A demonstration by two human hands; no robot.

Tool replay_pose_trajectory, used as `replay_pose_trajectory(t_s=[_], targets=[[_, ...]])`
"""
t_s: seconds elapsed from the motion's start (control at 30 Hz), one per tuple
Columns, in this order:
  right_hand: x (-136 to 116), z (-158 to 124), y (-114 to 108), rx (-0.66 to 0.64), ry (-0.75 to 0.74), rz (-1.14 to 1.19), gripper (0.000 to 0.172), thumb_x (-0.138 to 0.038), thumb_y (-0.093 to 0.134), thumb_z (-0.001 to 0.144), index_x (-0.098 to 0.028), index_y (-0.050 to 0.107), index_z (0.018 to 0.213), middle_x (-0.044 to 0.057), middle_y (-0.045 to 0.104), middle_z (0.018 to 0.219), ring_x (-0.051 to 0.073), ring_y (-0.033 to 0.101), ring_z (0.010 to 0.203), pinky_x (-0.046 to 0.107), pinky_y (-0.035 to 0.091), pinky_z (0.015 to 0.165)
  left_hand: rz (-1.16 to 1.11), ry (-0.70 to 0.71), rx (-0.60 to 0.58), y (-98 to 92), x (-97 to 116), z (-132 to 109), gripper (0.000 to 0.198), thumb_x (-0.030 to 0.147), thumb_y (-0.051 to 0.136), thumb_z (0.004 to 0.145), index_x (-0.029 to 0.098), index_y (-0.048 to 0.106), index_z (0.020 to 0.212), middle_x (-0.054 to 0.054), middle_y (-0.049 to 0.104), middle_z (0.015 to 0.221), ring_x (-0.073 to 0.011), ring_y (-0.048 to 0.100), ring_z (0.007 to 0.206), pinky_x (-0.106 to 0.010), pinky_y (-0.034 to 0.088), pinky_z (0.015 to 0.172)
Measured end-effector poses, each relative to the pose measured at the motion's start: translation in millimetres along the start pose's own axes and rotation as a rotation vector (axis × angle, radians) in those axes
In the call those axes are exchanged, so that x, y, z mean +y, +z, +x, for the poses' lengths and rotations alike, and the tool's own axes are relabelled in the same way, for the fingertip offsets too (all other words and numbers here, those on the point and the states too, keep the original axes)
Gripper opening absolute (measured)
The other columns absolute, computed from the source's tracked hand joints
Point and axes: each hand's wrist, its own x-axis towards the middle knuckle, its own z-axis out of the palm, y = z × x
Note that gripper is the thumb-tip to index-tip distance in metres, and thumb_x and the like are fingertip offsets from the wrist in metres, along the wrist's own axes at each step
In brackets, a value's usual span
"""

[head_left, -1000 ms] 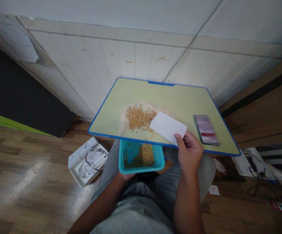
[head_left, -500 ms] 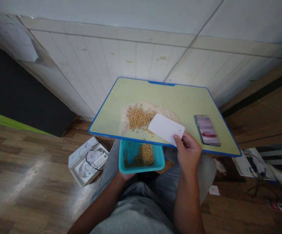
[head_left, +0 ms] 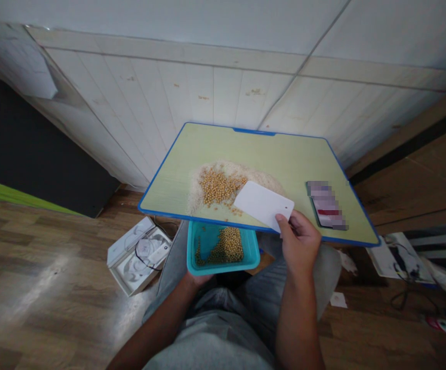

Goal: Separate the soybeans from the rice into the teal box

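From my end, the head view gives me both bare hands. The right hand (head_left: 301,241) grips a plain white card (head_left: 263,202) at its near right corner, thumb on top and fingers curled below, close to a small hole. The card's far left end lies at the right side of a heap of yellow soybeans (head_left: 217,186), though I cannot tell whether it touches the surface. Pale, rice-like grains (head_left: 194,198) spread around the soybeans on the blue-edged tabletop (head_left: 300,154).

The left hand (head_left: 199,279) is at the near left corner of a teal tray (head_left: 223,271), seemingly bearing it from beneath; its fingers are hidden, so I can't say how they close. The tray sits just below the tabletop's near edge and holds a bank of soybeans (head_left: 231,244), mostly toward its right.

I read the step in hand as working the card at the heap's edge, with the tray kept ready under it. To my mind, the next move calls for a low, gentle card angle, so the soybeans come away from the pale grains, and a level tray near the table edge. Strays lying between heap and edge ask for care, as they could roll past the rim.
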Motion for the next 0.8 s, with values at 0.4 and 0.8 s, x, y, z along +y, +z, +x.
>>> replay_pose_trajectory(t_s=[0.4,0.8], targets=[[0,-2,-1,-0.032,0.010,0.017,0.033,-0.051,0.092,0.088,-0.021,0.093,0.102,0.006,0.089,0.090,0.022,0.074,0.074,0.032,0.057,0.065,-0.013,0.004,0.030,9.3,2,-5,0.051,0.048,0.048,0.113,0.025,0.094,0.121,-0.009,0.091,0.143,-0.0387,0.055,0.173,-0.056,0.034,0.149],[1,-3,-3,-0.091,0.000,0.053,0.024,-0.043,0.092,0.089,-0.022,0.094,0.099,0.003,0.087,0.084,0.019,0.069,0.070,0.031,0.055,0.066,0.011,-0.003,0.303,50.4,5,-14,0.048,0.053,0.058,0.109,0.028,0.086,0.140,-0.010,0.093,0.138,-0.0347,0.071,0.160,-0.049,0.052,0.140]])
